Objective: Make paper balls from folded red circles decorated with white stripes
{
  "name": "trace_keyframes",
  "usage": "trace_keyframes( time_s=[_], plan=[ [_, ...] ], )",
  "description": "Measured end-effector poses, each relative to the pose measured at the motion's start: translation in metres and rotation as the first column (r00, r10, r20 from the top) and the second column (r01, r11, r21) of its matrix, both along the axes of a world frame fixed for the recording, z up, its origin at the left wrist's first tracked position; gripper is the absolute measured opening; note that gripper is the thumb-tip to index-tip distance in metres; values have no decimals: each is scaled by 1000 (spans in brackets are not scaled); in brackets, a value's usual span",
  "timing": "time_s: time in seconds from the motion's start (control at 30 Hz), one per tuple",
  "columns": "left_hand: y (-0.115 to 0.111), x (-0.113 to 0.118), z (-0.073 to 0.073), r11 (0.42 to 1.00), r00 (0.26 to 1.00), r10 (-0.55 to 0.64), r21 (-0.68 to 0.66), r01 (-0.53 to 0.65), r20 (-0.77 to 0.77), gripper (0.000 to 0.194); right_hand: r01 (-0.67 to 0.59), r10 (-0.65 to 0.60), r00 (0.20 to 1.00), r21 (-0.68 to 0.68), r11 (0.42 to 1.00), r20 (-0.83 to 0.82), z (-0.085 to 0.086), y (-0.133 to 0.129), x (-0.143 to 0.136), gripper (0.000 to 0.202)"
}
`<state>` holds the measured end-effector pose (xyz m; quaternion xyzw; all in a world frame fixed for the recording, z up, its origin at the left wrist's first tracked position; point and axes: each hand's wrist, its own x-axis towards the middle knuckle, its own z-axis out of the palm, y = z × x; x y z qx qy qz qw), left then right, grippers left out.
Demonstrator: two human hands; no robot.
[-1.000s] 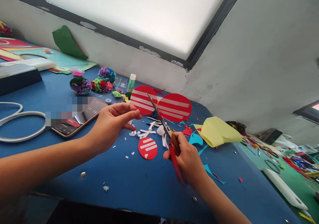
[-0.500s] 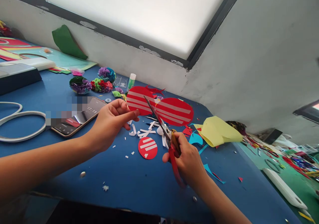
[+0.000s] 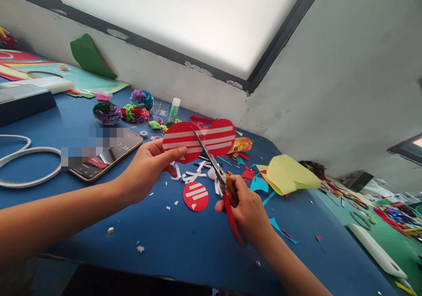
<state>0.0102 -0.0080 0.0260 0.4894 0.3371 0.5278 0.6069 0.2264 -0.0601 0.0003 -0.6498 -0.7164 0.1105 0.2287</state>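
Note:
My left hand [image 3: 154,162] pinches the left lobe of a red paper cutout [image 3: 216,133] with white stripes. The cutout has two rounded lobes joined at a narrow middle. Around the scissors [image 3: 216,168], with red and yellowish handles, my right hand [image 3: 249,203] is closed. Their blades point up and left, crossing the paper at the notch between the lobes. Whether the paper lies between the blades is hard to make out. Below, on the blue table, lies a red striped disc [image 3: 195,196], apart from both hands.
White paper strips [image 3: 198,173] and blue and red scraps lie beneath the cutout. A yellow sheet [image 3: 290,173] is at right, a phone [image 3: 108,155] and white rings [image 3: 29,166] at left. Ruffled flowers [image 3: 107,113] and a glue stick [image 3: 174,109] stand behind.
The cutout has shifted left and turned, its right lobe rising, and an orange wrapper now shows behind it. My left fingers grip further over its left lobe. The scissors have barely moved.

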Motion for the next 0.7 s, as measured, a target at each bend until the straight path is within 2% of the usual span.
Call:
trace_keyframes(
  time_s=[0.17,0.33,0.43,0.5,0.6,0.7],
  plan=[
    [1,0,0,999,993,31,-16,-33,-110,18,1,0,1000,-21,1000,14,-1,1,2,26],
    [7,-2,2,999,996,-21,-26,19,-84,36,-29,30,999,-54,998,31,-4,3,3,24],
    [12,-4,0,1000,994,-26,-7,25,-104,23,-46,48,998,-76,996,26,-3,3,2,21],
    [15,-6,-1,1000,992,14,27,-11,-126,17,-58,61,998,-91,994,30,-1,3,1,22],
    [18,-8,-1,993,984,99,78,-88,-151,17,-86,91,995,-131,988,34,0,4,0,26],
    [20,-8,0,990,985,130,76,-122,-110,19,-87,95,995,-151,985,43,0,5,1,26]
  ],
)
